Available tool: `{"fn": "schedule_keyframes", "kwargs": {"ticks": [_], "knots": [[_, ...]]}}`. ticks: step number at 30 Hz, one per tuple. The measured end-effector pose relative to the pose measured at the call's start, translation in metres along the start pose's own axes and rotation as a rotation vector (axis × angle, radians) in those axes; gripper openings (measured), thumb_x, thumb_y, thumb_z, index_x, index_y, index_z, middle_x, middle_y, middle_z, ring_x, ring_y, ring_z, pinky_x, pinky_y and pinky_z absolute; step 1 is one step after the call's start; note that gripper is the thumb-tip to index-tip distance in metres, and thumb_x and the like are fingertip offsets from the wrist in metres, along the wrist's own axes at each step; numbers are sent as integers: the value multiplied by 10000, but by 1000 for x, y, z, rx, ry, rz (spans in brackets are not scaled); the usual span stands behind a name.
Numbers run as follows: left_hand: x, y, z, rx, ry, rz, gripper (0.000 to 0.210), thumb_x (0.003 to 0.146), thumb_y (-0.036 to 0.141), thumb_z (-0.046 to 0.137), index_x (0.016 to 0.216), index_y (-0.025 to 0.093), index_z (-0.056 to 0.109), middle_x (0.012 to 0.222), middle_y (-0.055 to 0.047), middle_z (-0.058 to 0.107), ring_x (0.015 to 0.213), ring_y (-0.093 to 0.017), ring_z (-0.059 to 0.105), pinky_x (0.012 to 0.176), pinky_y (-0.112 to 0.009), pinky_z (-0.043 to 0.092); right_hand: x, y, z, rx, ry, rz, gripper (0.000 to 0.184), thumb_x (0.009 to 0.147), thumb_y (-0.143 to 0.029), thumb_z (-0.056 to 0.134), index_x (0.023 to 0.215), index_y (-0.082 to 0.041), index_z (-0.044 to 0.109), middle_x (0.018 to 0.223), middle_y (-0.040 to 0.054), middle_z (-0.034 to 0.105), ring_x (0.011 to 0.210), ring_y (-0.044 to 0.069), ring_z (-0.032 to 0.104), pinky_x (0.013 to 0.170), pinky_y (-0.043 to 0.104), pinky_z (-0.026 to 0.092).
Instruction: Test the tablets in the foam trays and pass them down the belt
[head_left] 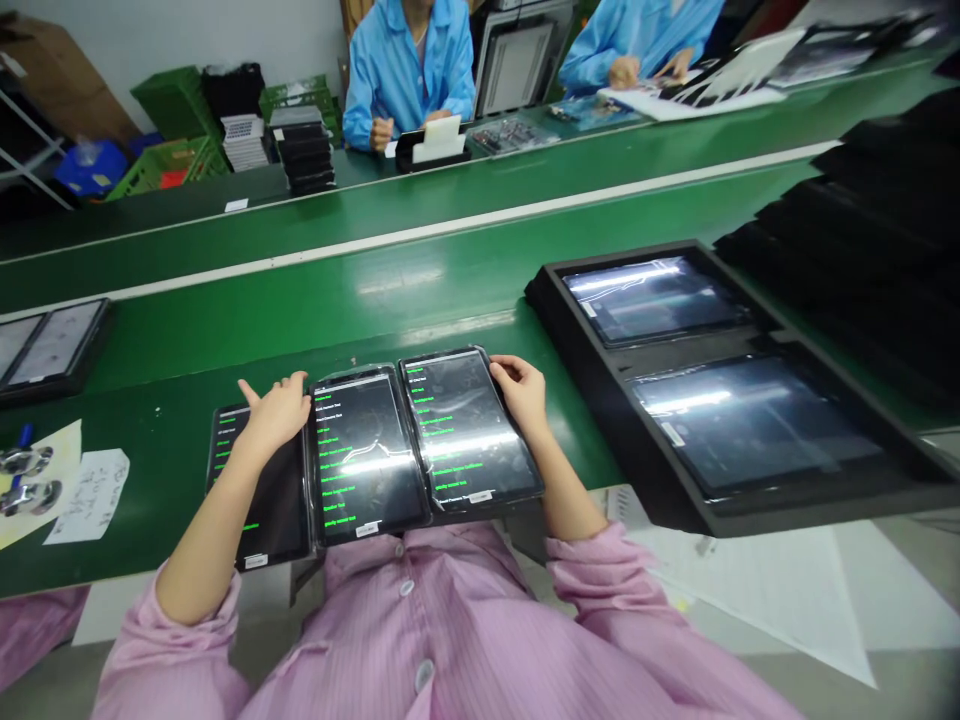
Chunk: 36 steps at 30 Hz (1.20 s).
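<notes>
Three tablets lie side by side at the green bench's near edge, screens up with lists of green and white text. My left hand (277, 415) is over the upper part of the left tablet (277, 510), touching the left edge of the middle tablet (367, 450). One of its digits sticks out to the left and the others bend near that edge. On the other side, my right hand (523, 395) grips the upper right edge of the right tablet (469, 430), thumb against the rim. Its other fingertips are partly hidden.
To the right, a black foam tray (626, 360) holds two dark-screened tablets, with stacked black trays (862, 220) behind. At left are a paper note (90, 495) and another tray (56, 385). Two people in blue jackets (412, 70) work across the bench (420, 280).
</notes>
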<state>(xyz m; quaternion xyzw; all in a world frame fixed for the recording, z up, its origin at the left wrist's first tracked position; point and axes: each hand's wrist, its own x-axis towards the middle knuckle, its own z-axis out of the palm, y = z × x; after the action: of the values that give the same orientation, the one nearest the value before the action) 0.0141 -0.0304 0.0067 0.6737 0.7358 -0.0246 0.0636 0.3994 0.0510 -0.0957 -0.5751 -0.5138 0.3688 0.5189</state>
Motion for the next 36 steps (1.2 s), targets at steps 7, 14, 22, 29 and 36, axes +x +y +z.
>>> {"fn": "schedule_keyframes", "kwargs": {"ticks": [7,14,22,29,36], "knots": [[23,80,-5,5,-98,525,443,1013,314,394,1446,257,471,1596,-211,348,1486,-424,289,1101,-812,83,3,5,2,14,32,-7,393,710,-527,677,900,-186,718,933,105,745,860,263,667,858,421,529],[37,103,-13,90,-153,593,391,1029,351,351,1303,197,583,1369,-215,595,1256,-364,586,1117,-799,28,6,7,2,56,-8,17,393,703,-506,673,909,-173,705,923,106,735,839,259,662,851,425,527],[40,106,-10,7,-138,595,417,1042,453,337,1275,234,605,1389,-188,602,1288,-348,571,1128,-775,-46,10,0,5,35,-22,9,438,691,-574,670,895,-187,683,901,93,721,835,249,646,840,406,522],[-49,-19,-3,-174,125,165,609,966,600,370,1461,266,489,1608,-186,347,1495,-429,271,1137,-779,48,-44,-14,-48,-154,-210,95,520,817,-651,555,995,-186,703,805,60,696,669,216,606,672,362,515],[-185,-161,78,-822,-29,-661,667,858,778,300,1134,316,695,1091,-95,750,1149,-385,673,1001,-562,545,-87,-22,-77,-129,-299,219,520,761,-707,632,815,-201,740,858,80,736,756,261,667,625,338,535]]}}
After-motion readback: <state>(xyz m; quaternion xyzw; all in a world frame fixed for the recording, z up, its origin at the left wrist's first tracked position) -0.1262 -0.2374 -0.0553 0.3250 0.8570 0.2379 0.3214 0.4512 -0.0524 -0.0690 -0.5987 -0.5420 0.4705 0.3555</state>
